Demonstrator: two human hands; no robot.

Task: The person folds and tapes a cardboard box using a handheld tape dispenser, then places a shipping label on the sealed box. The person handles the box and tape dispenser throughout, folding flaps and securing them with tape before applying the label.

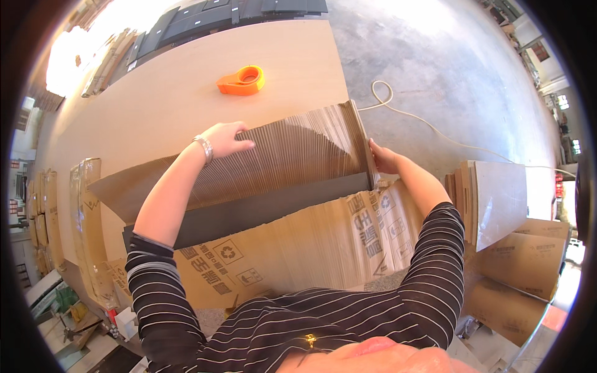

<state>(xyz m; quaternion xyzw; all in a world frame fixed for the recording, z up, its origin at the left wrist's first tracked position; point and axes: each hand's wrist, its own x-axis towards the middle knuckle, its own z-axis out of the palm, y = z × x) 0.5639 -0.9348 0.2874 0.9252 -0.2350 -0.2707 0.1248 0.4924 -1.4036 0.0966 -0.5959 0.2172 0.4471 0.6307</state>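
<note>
A large brown corrugated cardboard sheet (292,146) lies bent lengthwise around a long dark grey panel (273,202), on the table before me. Its far flap stands up and its near flap (292,236), with printed marks, hangs toward my body. My left hand (225,140) grips the top edge of the far flap, the thumb on the inner face and the fingers at the outer side. At the right end, my right hand (384,158) holds the cardboard's edge; some of its fingers are hidden behind it. An orange tape dispenser (241,81) sits beyond the flap.
The pale tabletop (168,99) reaches far back, with dark panels (205,22) stacked at its far end. A wrapped cardboard bundle (92,230) stands at the left. To the right are leaning boards (497,199), folded cartons (519,261) and a cable (435,130) on the concrete floor.
</note>
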